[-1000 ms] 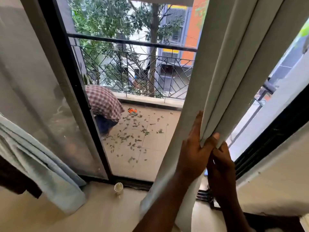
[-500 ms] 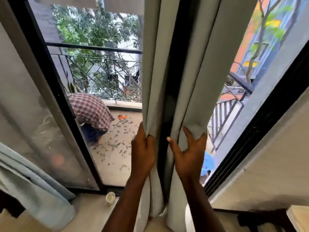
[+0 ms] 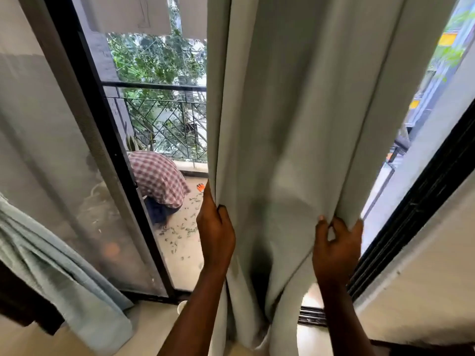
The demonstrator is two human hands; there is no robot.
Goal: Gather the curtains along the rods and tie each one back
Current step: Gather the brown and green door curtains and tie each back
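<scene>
A pale grey-green curtain [image 3: 303, 119] hangs in the middle of the head view, spread wide between my hands. My left hand [image 3: 216, 229] grips its left edge, fingers curled round the fabric. On the right edge, my right hand [image 3: 336, 247] pinches a fold with thumb and fingers. A second curtain [image 3: 59, 273] of light blue cloth hangs bunched at the lower left. No rod or tie-back is in view.
A black-framed sliding glass door [image 3: 102, 155] stands left of the curtain, its frame [image 3: 421, 227] also at the right. Outside, a person in a checked shirt [image 3: 159, 178] crouches on a leaf-strewn balcony by a metal railing [image 3: 164, 124]. A small white cup [image 3: 181, 305] sits by the track.
My hands have moved apart, spreading the curtain flat between them. The dark gap between two folds has closed. The view has tilted up and shifted.
</scene>
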